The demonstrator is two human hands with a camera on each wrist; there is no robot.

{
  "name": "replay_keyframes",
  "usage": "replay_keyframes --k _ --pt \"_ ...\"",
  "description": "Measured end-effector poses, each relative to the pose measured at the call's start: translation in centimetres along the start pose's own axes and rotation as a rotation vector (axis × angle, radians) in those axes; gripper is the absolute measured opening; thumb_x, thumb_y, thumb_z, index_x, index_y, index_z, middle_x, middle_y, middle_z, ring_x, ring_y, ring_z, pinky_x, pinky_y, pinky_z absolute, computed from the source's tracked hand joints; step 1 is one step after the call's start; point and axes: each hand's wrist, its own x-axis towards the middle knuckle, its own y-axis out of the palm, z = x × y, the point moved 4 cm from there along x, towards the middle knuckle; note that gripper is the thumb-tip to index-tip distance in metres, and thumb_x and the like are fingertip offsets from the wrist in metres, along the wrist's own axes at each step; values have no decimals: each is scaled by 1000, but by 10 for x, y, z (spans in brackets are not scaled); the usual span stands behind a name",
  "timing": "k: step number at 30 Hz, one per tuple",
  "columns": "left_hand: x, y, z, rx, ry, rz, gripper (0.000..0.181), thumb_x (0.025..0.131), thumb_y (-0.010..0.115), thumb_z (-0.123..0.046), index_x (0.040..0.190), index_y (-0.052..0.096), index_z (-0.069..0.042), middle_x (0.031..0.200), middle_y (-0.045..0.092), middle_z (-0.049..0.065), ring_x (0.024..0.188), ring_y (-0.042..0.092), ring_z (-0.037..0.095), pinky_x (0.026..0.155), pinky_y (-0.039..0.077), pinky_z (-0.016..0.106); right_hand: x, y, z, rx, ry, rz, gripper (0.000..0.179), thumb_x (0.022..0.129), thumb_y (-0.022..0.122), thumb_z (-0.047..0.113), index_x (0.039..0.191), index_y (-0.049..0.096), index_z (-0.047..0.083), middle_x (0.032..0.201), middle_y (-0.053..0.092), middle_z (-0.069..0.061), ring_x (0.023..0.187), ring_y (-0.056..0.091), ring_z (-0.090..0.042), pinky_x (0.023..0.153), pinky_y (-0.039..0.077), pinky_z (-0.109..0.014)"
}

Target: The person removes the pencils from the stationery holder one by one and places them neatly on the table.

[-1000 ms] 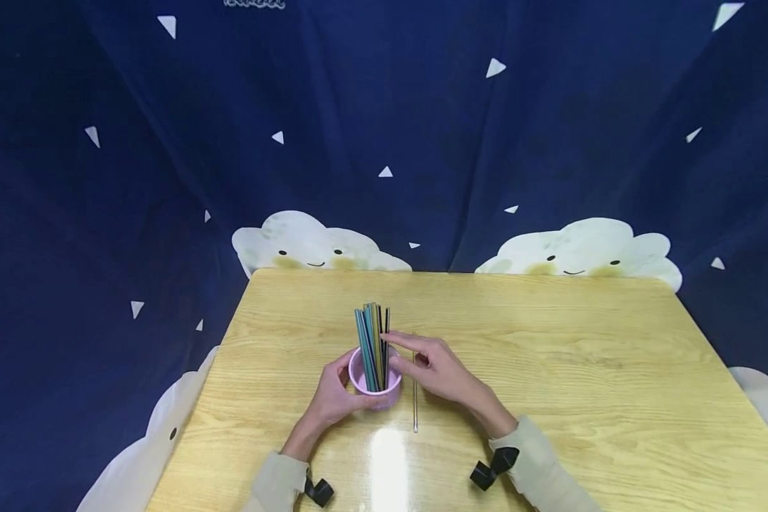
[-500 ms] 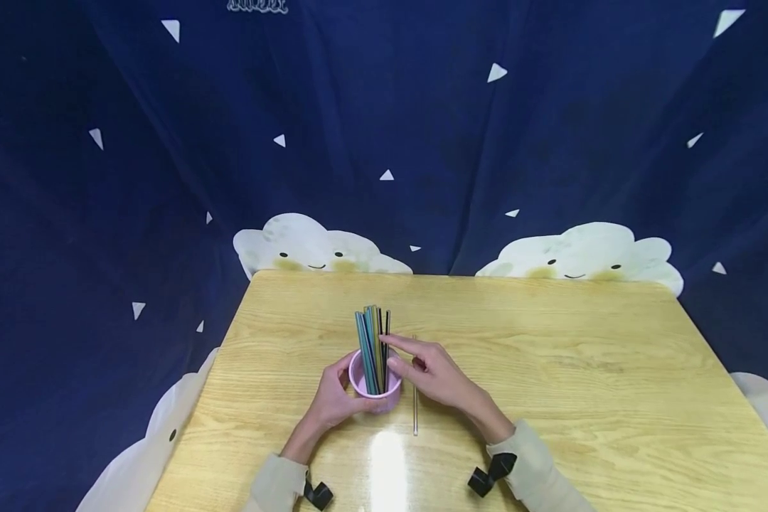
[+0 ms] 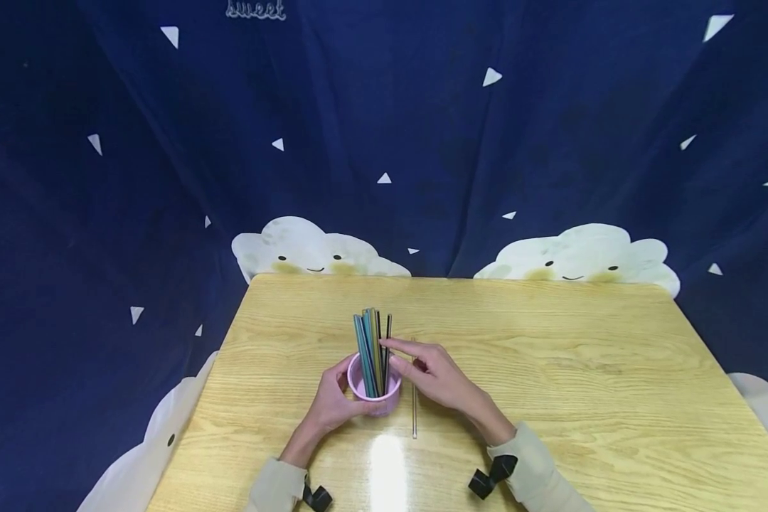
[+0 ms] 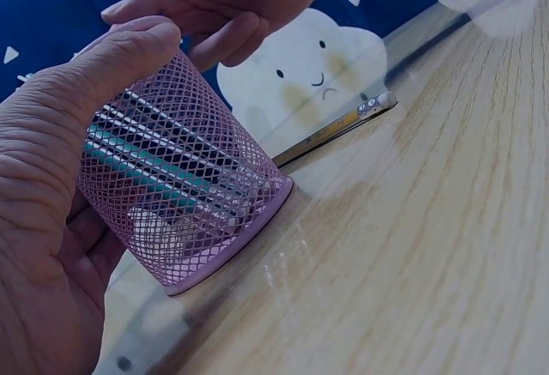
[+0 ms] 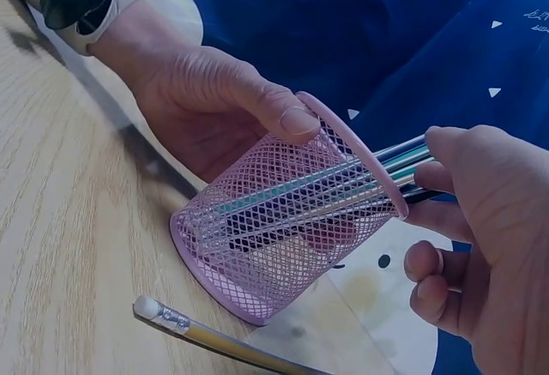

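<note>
A pink mesh pencil cup stands on the wooden table, its wall and base plain in the left wrist view. My left hand grips it from the left side, thumb near the rim. Several pencils, teal, dark and gold, lean upright inside. My right hand reaches over the cup's right rim. Its index finger and thumb lie on either side of a black pencil, pinching it, while the other fingers curl below, as the right wrist view shows. A yellow pencil with a white eraser lies on the table beside the cup.
The light wooden table ends at a dark blue curtain with white clouds and triangles. A bright reflection shows on the tabletop in front of the cup. Black bands with small boxes sit on both wrists.
The black pencil at the right leans slightly further from the other pencils. Both hands hold nearly the same places, and the head view has shifted a little.
</note>
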Motion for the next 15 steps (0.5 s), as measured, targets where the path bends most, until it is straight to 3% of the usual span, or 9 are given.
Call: replay_keyframes --k 7,15 --pt "0 -1 -1 -3 -1 3 87 66 97 -7 144 60 -6 135 68 14 121 65 30 106 54 35 1 2 -1 4 8 14 37 107 61 23 144 64 21 121 72 1 52 36 -1 48 41 -23" --pt "-1 0 0 12 -33 -3 87 66 97 -7 144 60 -7 136 68 12 121 65 28 107 53 35 0 5 -3 24 6 3 38 107 61 20 144 64 19 139 68 -5 54 37 -2 51 43 -22"
